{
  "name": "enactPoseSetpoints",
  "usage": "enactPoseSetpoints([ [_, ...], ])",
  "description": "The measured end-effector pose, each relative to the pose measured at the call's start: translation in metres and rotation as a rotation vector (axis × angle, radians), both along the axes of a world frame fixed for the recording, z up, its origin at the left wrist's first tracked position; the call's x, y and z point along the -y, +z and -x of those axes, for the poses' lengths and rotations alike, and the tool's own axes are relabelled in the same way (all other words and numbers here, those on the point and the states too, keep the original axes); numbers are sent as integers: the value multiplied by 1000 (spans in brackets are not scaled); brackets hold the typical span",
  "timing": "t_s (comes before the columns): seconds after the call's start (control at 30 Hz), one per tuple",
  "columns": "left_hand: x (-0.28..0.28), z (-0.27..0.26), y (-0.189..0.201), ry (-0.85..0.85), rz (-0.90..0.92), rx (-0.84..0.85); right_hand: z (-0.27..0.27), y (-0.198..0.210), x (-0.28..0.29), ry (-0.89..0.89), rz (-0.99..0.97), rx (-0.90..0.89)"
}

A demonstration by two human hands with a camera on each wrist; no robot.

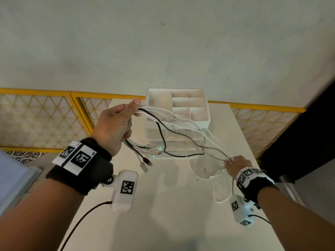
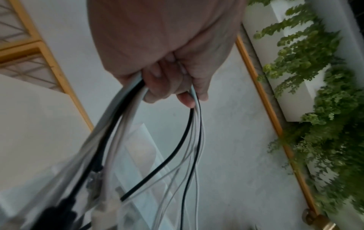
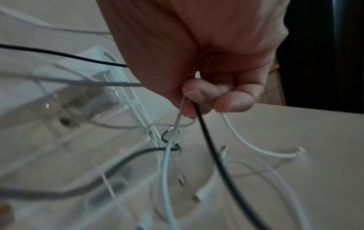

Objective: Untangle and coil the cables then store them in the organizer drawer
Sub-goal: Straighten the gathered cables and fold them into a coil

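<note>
1. White and black cables [image 1: 181, 131] are held stretched in front of the organizer [image 1: 178, 107] on the table [image 1: 163, 205].
2. Cables are gripped by the curled left hand [image 2: 167, 59].
3. Strands are pinched by the right hand [image 3: 206, 62].

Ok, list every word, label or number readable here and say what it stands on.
No readable words or numbers.
Left wristband tag: black-and-white square code patterns; small corner marks too blurred to read.
Right wristband tag: code patterns only.
Wrist camera housings: code patterns only.
</note>
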State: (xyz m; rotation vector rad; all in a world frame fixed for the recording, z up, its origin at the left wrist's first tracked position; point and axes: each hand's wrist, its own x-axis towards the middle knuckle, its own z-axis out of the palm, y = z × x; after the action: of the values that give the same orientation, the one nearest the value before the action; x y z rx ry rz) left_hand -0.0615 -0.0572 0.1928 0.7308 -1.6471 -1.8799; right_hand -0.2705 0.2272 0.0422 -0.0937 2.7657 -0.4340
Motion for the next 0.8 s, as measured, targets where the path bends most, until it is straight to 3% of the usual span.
enactPoseSetpoints([
  [0.13,9,1,-14,123,69,132,24,37,9,-254,600,28],
  [0.23,12,-4,-27,276,217,283,43,79,8,-260,843,-162],
  [0.3,15,-7,-33,371,248,322,49,92,4,-258,855,-270],
  [0.37,19,-8,-34,441,249,314,49,86,-6,-203,599,-373],
  [0.43,22,-8,-31,484,249,273,44,62,-16,-132,301,-321],
  [0.47,23,-7,-28,484,245,246,41,48,-20,-147,261,-237],
  [0.53,22,-5,-23,442,242,207,32,31,-22,-239,348,-69],
  [0.6,20,-2,-20,363,218,198,30,28,-19,-257,411,-40],
  [0.8,8,4,-16,122,133,166,35,64,5,-168,776,-346],
])
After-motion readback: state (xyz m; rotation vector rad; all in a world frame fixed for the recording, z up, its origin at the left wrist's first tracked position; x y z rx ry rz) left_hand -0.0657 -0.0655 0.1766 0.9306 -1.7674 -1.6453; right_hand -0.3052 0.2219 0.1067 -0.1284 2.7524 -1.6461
